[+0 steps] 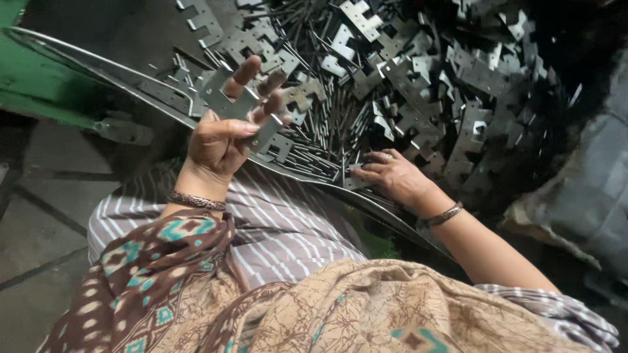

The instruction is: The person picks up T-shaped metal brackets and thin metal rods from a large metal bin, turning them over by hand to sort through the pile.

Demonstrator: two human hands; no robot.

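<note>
Left hand (219, 140) holds a small stack of metal plates (252, 121); right hand (392, 175), fingers spread flat, touches the pile (418, 85) at 3 o'clock; most plates look unsorted.

pile of metal brackets (418, 85): cut off at top edge (far right lost in dark)

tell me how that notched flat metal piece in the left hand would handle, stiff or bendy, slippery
The metal piece looks like thin flat stamped steel, so probably stiff and light. Its notched edges likely snag in the pile. The left hand pinches it by the edges, suggesting smooth, possibly slippery faces.
</note>
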